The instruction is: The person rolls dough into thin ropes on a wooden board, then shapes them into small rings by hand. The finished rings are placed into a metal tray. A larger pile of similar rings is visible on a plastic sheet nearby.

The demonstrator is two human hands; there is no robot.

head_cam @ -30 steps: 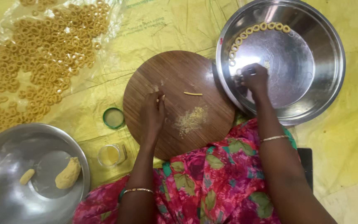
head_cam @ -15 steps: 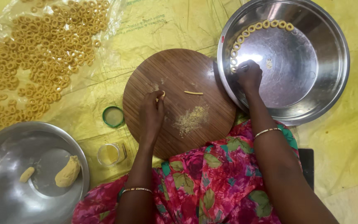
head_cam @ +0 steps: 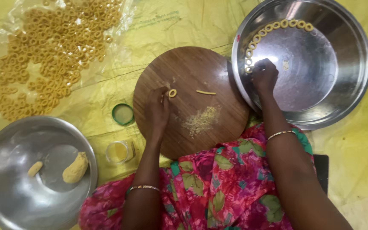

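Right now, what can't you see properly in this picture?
Head view only:
- Right hand: its fingertips are curled under, so its grip is hidden.
- Left steel bowl: cut off by the frame's edges.
- Small jar: contents too small to identify.
- Dark object: mostly behind the right arm.

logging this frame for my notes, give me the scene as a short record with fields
left hand: on the round wooden board, at a small dough ring
right hand: inside the steel plate, at the end of a curved row of rings
on board: short dough strip, crumb pile
left side: steel plate with two dough lumps, heap of rings on plastic sheet, green lid, small open jar
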